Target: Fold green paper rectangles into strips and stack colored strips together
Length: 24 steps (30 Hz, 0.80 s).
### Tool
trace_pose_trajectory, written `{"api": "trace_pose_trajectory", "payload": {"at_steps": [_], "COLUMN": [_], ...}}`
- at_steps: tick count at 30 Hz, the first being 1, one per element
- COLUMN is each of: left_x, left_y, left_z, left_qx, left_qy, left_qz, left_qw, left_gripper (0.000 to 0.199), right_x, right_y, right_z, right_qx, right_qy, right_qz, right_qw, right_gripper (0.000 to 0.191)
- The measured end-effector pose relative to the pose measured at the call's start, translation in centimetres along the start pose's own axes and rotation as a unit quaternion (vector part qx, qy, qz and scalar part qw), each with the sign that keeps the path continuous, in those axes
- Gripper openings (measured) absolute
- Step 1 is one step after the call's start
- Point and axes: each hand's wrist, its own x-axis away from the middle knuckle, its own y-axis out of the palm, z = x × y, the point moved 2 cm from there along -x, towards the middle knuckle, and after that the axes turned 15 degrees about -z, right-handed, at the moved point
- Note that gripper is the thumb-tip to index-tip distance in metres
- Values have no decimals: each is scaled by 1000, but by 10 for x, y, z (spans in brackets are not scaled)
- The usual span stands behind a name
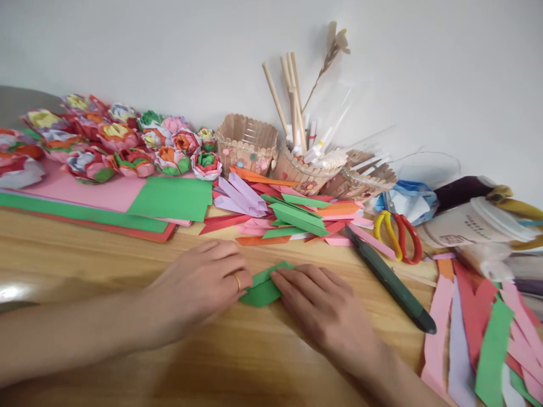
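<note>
A small green folded paper (263, 289) lies on the wooden table with a crease running along it. My left hand (207, 277), with a ring on one finger, has its curled fingers closed on the paper's left end. From the other side, my right hand (320, 299) presses its fingers together on the right end; the thumb is hidden. Just beyond the hands is a heap of folded paper strips (297, 219) in green, orange, red, pink and lilac.
Folded paper flowers (121, 135) stand on stacked coloured sheets (173, 198) at left. Stick-walled baskets (246, 141) line the wall, one holding wooden sticks (292, 90). Right of the hands lie a dark utility knife (390, 280), scissors (401, 234), a lidded tub (479, 223) and paper offcuts (494, 345).
</note>
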Motion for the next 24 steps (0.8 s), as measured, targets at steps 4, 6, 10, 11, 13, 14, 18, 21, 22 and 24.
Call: {"api": "trace_pose_trajectory", "payload": {"at_steps": [4,6,10,11,13,14,18,21,22,24], "left_x": [-1,-1,-1,-1,-1,-1,2,6,6,7], "left_y": [0,-1,0,1,3,4,7,9,9,8], "left_z": [-3,-4,-3,-2,0,2,9,11,10,8], "left_qx": [-41,-44,-14,-2,19,22,-79,-164,-174,-178], "left_qy": [35,41,32,27,13,6,14,40,41,40], "left_qz": [15,7,3,0,-4,-4,21,32,35,44], "left_qw": [998,998,999,1000,1000,1000,997,985,983,982], "left_gripper": [33,35,30,29,24,22,23,30,31,31], "right_x": [0,1,3,3,3,3,1,1,1,0], "right_y": [-1,-2,-4,-4,-5,-5,-8,-9,-8,-6], "right_z": [4,7,13,14,15,15,13,14,14,17], "right_qx": [-88,-148,-216,-218,-216,-214,-211,-211,-212,-218], "right_qy": [20,28,25,21,13,11,-2,-5,-2,5], "right_qz": [29,18,-19,-20,-19,-23,-34,-35,-37,-43], "right_qw": [995,988,976,976,976,977,977,977,976,975], "right_gripper": [15,12,12,11,10,10,8,8,9,13]}}
